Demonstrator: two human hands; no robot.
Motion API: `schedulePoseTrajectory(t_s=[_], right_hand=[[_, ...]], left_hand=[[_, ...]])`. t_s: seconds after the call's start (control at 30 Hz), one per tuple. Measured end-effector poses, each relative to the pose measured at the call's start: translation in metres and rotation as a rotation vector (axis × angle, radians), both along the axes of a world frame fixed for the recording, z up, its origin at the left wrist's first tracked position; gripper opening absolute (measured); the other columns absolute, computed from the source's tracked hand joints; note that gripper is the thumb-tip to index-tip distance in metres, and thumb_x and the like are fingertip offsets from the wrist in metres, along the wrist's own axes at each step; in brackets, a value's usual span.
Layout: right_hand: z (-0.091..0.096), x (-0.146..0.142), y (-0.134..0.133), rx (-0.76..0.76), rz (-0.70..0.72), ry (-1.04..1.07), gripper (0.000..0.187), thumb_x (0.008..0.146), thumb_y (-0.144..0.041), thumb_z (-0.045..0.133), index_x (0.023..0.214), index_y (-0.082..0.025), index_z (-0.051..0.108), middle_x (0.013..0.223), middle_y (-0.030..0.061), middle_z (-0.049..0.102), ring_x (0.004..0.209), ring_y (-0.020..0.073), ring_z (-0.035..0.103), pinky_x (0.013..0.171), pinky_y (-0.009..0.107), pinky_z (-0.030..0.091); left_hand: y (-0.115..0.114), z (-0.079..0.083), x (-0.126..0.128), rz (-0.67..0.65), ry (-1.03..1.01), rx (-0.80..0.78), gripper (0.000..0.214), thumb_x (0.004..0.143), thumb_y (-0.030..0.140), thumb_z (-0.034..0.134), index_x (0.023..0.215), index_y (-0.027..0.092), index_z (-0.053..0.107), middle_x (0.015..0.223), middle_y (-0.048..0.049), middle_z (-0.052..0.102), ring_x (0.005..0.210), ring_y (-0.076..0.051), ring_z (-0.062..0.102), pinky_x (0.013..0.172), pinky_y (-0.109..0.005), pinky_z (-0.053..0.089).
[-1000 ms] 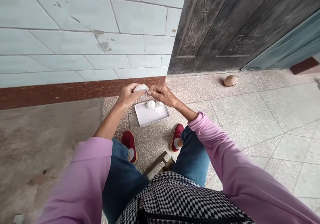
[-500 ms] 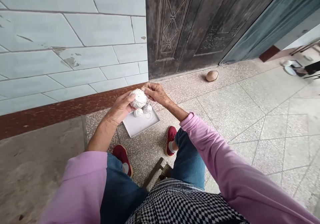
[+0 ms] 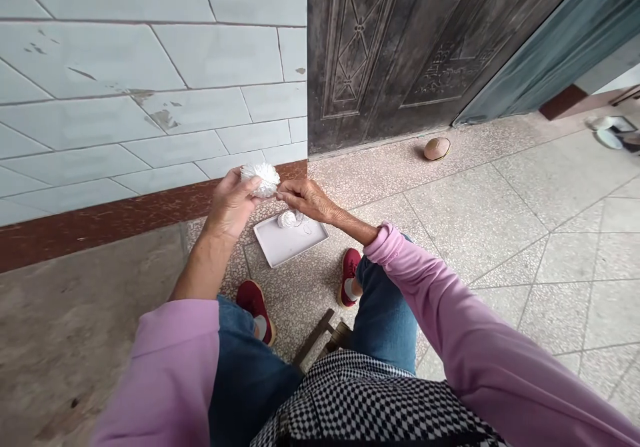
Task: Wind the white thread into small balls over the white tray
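Note:
My left hand (image 3: 233, 200) is closed around a white, ruffled ball (image 3: 261, 179) that looks like a pompom of yarn or thread. Beside the ball's lower right edge, my right hand (image 3: 307, 199) has its thumb and fingers pinched together; whatever lies between them is too small to make out. Below both hands, a shallow white tray (image 3: 280, 247) rests on the floor. In its far part lies a ball of white yarn (image 3: 287, 219), with a thin loop of strand beside it.
A tiled wall (image 3: 125, 60) and a dark carved door (image 3: 370, 54) stand ahead. On the floor by the door sits a rounded tan object (image 3: 437, 148). My red shoes (image 3: 256, 307) flank the tray's near side, and a wooden stool part (image 3: 320, 337) shows between my legs.
The white ball has turned in my left hand and now shows a more fringed side. My right hand has moved down from the ball's upper right to its lower right. The view has shifted slightly.

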State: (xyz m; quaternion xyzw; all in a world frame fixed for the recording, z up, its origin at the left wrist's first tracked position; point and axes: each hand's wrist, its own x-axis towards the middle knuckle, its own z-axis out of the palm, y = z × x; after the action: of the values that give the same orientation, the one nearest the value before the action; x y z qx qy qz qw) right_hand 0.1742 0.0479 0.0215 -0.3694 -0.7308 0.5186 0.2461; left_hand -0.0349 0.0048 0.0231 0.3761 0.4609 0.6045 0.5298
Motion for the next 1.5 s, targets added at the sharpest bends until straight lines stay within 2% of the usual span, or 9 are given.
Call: schedulePoseTrajectory(t_s=[0.17, 0.33, 0.47, 0.67, 0.87, 1.07, 1.17, 1.3, 1.5], right_hand=[[0.003, -0.009, -0.003, 0.012, 0.063, -0.039, 0.065, 0.125, -0.047, 0.094, 0.081, -0.022, 0.054, 0.075, -0.0050, 0.050, 0.088, 0.0170, 0.047, 0.081, 0.032, 0.030], [-0.005, -0.007, 0.011, 0.067, 0.053, 0.014, 0.068, 0.118, -0.067, 0.101, 0.086, -0.022, 0.062, 0.075, -0.0059, 0.052, 0.086, 0.0155, 0.044, 0.077, 0.032, 0.028], [-0.009, -0.002, 0.030, 0.039, 0.043, 0.229, 0.078, 0.102, -0.080, 0.110, 0.083, -0.025, 0.057, 0.076, -0.0058, 0.049, 0.078, 0.0147, 0.041, 0.070, 0.033, 0.029], [-0.002, 0.000, 0.036, -0.167, -0.049, 0.288, 0.093, 0.091, -0.098, 0.111, 0.083, -0.028, 0.048, 0.068, -0.0104, 0.046, 0.074, 0.0115, 0.038, 0.067, 0.029, 0.035], [0.005, -0.004, 0.026, -0.228, -0.110, 0.297, 0.080, 0.111, -0.078, 0.107, 0.085, -0.029, 0.049, 0.059, -0.0110, 0.044, 0.064, 0.0112, 0.036, 0.059, 0.030, 0.029], [-0.017, -0.013, 0.033, -0.175, -0.037, 0.352, 0.071, 0.118, -0.065, 0.104, 0.086, -0.026, 0.053, 0.063, -0.0090, 0.055, 0.056, 0.0089, 0.037, 0.053, 0.026, 0.026], [-0.024, -0.014, 0.031, -0.092, 0.003, 0.280, 0.061, 0.126, -0.047, 0.097, 0.086, -0.025, 0.057, 0.067, -0.0076, 0.058, 0.060, 0.0100, 0.041, 0.057, 0.026, 0.032], [-0.021, -0.015, 0.016, 0.064, 0.040, 0.111, 0.058, 0.130, -0.020, 0.083, 0.079, -0.025, 0.055, 0.073, -0.0050, 0.056, 0.073, 0.0128, 0.048, 0.074, 0.031, 0.041], [-0.015, -0.021, -0.001, 0.166, 0.118, -0.017, 0.057, 0.130, -0.029, 0.078, 0.078, -0.027, 0.054, 0.072, -0.0034, 0.050, 0.079, 0.0191, 0.049, 0.080, 0.037, 0.042]], left_hand=[[0.000, -0.009, -0.009, 0.136, 0.161, -0.037, 0.069, 0.057, 0.046, 0.116, 0.112, 0.028, 0.079, 0.117, -0.0059, 0.088, 0.115, -0.029, 0.083, 0.090, -0.033, 0.069], [-0.009, -0.007, -0.015, -0.038, 0.429, -0.140, 0.059, 0.062, 0.054, 0.111, 0.107, 0.022, 0.091, 0.102, -0.0074, 0.087, 0.097, -0.027, 0.077, 0.073, -0.029, 0.060], [-0.021, 0.001, -0.013, -0.229, 0.347, -0.198, 0.059, 0.073, 0.068, 0.109, 0.107, 0.021, 0.096, 0.101, -0.0115, 0.086, 0.089, -0.028, 0.076, 0.066, -0.031, 0.060], [-0.027, 0.007, -0.006, -0.252, 0.165, -0.135, 0.076, 0.071, 0.084, 0.115, 0.105, 0.020, 0.094, 0.102, -0.0156, 0.086, 0.095, -0.032, 0.081, 0.072, -0.037, 0.071], [-0.019, -0.001, -0.007, -0.262, 0.004, -0.072, 0.076, 0.069, 0.066, 0.125, 0.119, 0.019, 0.093, 0.112, -0.0135, 0.086, 0.097, -0.028, 0.082, 0.081, -0.037, 0.076], [-0.011, -0.009, -0.012, -0.201, -0.111, 0.043, 0.078, 0.071, 0.066, 0.127, 0.126, 0.023, 0.093, 0.124, -0.0139, 0.089, 0.107, -0.031, 0.086, 0.079, -0.036, 0.076], [-0.007, -0.012, -0.014, -0.126, -0.146, 0.085, 0.073, 0.074, 0.069, 0.125, 0.120, 0.023, 0.092, 0.129, -0.0167, 0.091, 0.117, -0.036, 0.087, 0.081, -0.036, 0.077], [-0.002, -0.016, -0.021, -0.028, -0.194, 0.117, 0.063, 0.072, 0.059, 0.126, 0.114, 0.029, 0.091, 0.132, -0.0119, 0.092, 0.127, -0.037, 0.085, 0.091, -0.040, 0.078], [0.004, -0.028, -0.036, 0.076, -0.179, 0.094, 0.061, 0.065, 0.046, 0.127, 0.110, 0.032, 0.087, 0.127, -0.0065, 0.091, 0.119, -0.032, 0.085, 0.093, -0.039, 0.077]])
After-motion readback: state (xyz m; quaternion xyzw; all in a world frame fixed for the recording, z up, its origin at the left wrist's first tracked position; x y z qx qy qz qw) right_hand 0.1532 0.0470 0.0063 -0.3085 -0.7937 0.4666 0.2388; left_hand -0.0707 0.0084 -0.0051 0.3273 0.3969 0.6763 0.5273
